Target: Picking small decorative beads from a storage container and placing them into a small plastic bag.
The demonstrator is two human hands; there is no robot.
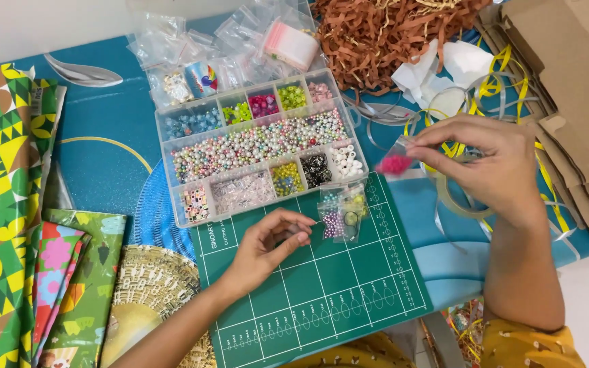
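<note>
Pink beads in clear bag (395,163), right hand (492,167) pinching

- The mat (322,293) lies bare along its near edge and near right corner, open to a hand.
- The bead box (257,146) blocks its far edge.
- Small bags (342,215) crowd the far right corner.
- Wrapping paper (8,204) fills the table's left edge.

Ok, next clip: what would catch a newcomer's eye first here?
Probably the clear bead organiser at centre, full of pastel beads. Just below it, the left hand pinches something tiny over the green cutting mat, while the right hand holds a small clear bag of pink beads.
</note>
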